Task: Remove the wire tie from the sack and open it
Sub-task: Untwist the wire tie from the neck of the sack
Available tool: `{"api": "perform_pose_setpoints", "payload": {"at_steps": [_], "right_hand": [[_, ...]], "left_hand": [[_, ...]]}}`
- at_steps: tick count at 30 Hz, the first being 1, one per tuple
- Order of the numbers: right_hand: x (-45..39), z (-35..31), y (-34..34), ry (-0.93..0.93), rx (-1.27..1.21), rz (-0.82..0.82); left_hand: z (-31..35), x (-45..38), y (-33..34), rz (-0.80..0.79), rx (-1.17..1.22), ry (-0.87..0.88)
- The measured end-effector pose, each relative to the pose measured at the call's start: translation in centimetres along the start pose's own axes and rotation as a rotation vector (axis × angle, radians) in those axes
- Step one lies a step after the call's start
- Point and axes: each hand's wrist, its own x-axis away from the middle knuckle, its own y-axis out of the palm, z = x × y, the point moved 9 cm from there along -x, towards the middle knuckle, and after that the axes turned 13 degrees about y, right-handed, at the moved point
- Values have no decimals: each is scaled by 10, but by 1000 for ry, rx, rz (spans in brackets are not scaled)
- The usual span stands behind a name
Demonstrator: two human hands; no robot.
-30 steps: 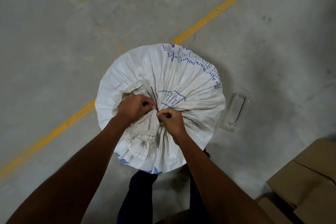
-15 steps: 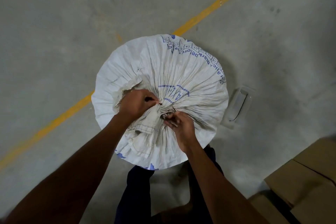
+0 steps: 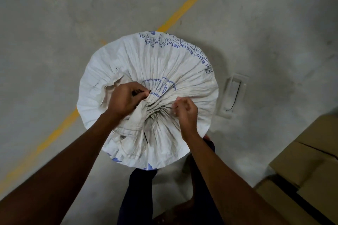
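On the concrete floor (image 3: 54, 42), a white woven sack (image 3: 164, 64) stands gathered.
Left hand (image 3: 124, 99) fingers clench the bunched neck; right hand (image 3: 186, 113) fingers pinch pleats just right of it.

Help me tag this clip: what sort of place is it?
Probably a warehouse or factory floor: bare concrete floor with a painted yellow line, stacked cardboard boxes, and a large woven sack.

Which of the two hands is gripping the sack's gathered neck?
The left hand: it clutches the bunched cloth of the sack, while the right hand only pinches a fold beside it.
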Motion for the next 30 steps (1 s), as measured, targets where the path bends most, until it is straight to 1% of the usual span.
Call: {"api": "perform_pose_setpoints", "payload": {"at_steps": [2, 3, 6, 9, 11, 15, 18, 21, 24, 26, 28, 30], "right_hand": [[-1, -28, -2, -198, 97, 118], [0, -40, 0, -284, 150, 151], [4, -68, 15, -410, 207, 125], [2, -82, 36, -435, 303, -2], [-3, -80, 43, -438, 383, -56], [-9, -71, 42, -458, 520, -86], [-10, -67, 40, -483, 593, -106], [-9, -76, 35, -583, 673, -67], [-16, -95, 12, -630, 646, 28], [-23, -108, -11, -646, 619, 90], [-32, -119, -41, -648, 592, 157], [-39, -129, -76, -647, 568, 241]], "left_hand": [[12, -10, -1, 36, 23, 15], [18, -15, 1, 37, 31, 24], [31, -24, 14, 14, 76, 53], [34, -24, 27, 0, 151, 36], [32, -22, 31, -1, 179, 13], [29, -23, 31, 7, 184, -16], [34, -25, 34, -31, 155, -6], [37, -25, 37, -106, 57, 12], [42, -27, 35, -168, -91, 23], [49, -30, 32, -203, -242, 41], [63, -39, 33, -236, -381, 103], [78, -54, 40, -282, -434, 191]]}}
